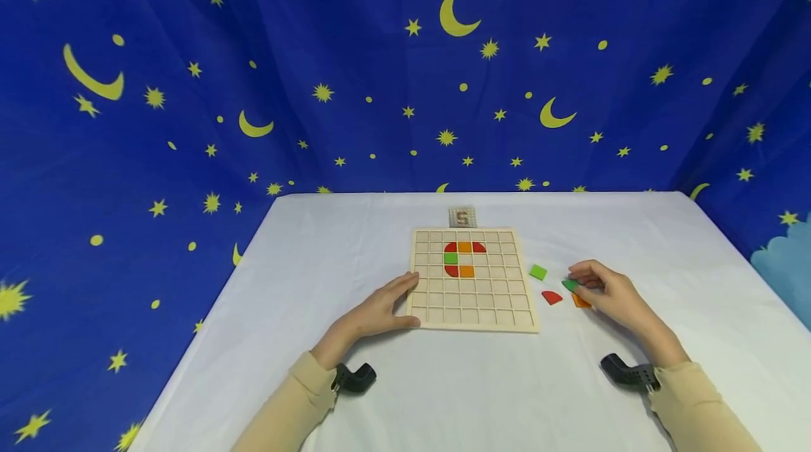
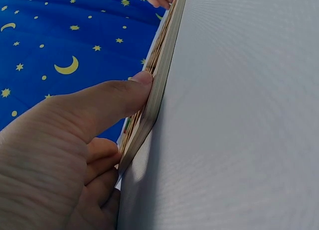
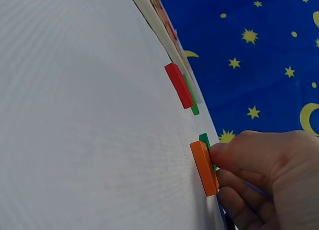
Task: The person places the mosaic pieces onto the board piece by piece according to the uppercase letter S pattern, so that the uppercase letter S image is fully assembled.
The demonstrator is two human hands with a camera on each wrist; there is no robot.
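Note:
My left hand (image 1: 383, 308) rests at the left side of a wooden grid board (image 1: 478, 299), its thumb at the near left corner and its fairly straight fingers along the left edge. Off the board's right side, my right hand (image 1: 611, 293) pinches a dark green piece (image 1: 569, 284) between thumb and fingers. Beneath that hand lies an orange piece (image 1: 581, 301), partly covered; in the right wrist view the orange piece (image 3: 203, 168) stands in front of the green one. A red quarter-round piece (image 1: 552, 297) and a light green square (image 1: 538, 272) lie between board and hand.
Red, orange and green pieces form a C-like shape on the grid, with a green square (image 1: 450, 258) at its left. Behind the board is a small pattern card (image 1: 462, 217). A white cloth (image 1: 342, 241) covers the table; a blue star-and-moon curtain (image 1: 380, 51) hangs behind.

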